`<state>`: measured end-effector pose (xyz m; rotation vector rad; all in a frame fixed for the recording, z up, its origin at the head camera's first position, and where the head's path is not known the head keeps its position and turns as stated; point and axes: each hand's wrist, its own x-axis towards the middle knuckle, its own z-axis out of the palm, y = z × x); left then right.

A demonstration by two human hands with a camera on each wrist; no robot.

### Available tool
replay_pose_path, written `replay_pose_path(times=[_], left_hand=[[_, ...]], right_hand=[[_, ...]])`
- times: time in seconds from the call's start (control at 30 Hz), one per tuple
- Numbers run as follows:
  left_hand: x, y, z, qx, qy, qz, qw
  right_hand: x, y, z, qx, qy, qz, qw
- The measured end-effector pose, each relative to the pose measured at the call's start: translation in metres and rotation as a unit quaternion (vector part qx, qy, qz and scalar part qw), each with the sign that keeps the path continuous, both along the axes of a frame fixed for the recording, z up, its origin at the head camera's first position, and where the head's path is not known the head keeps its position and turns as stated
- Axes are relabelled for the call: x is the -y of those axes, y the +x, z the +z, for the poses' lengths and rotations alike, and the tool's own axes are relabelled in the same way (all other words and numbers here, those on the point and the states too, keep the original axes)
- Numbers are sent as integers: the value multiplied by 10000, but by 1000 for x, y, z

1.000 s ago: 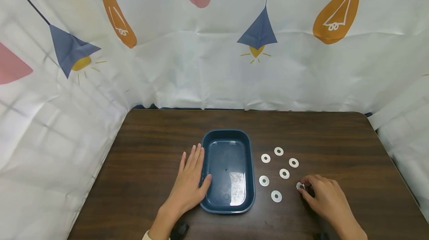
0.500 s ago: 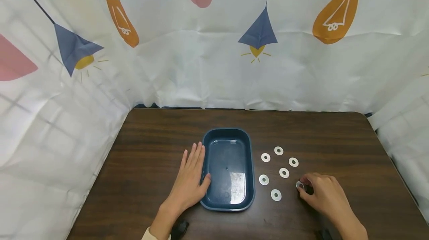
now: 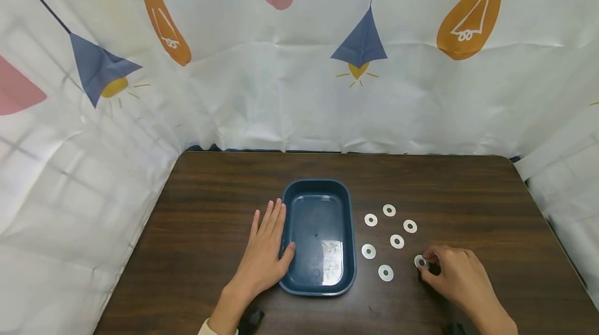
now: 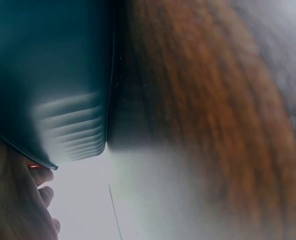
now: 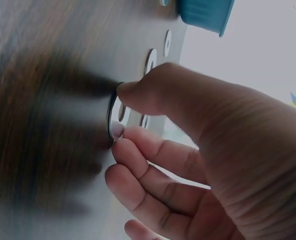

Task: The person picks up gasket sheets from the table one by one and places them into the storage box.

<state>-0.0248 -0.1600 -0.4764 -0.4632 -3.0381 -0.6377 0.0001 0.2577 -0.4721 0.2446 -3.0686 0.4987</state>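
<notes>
My left hand (image 3: 264, 256) lies with straight fingers along the left rim of a dark blue plastic tray (image 3: 304, 241), its thumb over the edge. In the left wrist view the tray's ribbed outer wall (image 4: 73, 125) shows beside part of that hand. At the right, my right hand (image 3: 457, 275) pinches a flat metal washer (image 3: 418, 261) by its edges between thumb and fingertips. The right wrist view shows this washer (image 5: 116, 115) low at the table surface; whether it touches the table I cannot tell. Several similar washers (image 3: 396, 242) lie flat between tray and right hand.
The dark wood-grain table (image 3: 224, 179) has its back edge against a white curtain (image 3: 234, 90) printed with lamps and bulbs. A small black object (image 3: 251, 320) is by the left wrist, and another dark item (image 3: 454, 329) sits below the right wrist.
The right hand stays around the same washer and has shifted only slightly. The left hand, tray and other washers keep their places; the whole view sways a little.
</notes>
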Motion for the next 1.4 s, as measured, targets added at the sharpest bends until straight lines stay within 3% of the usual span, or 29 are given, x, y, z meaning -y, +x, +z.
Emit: replay_pose_path(times=[0.3, 0.77, 1.4], left_hand=[[0, 0, 0, -37, 35, -1, 10000], [-1, 1, 1, 130, 1, 26, 9999], [1, 0, -1, 106, 135, -25, 9998]], right_hand=[[-2, -5, 1, 157, 285, 105, 9994], [0, -3, -13, -1050, 318, 310, 9935], [0, -5, -26, -1497, -171, 623, 9866]])
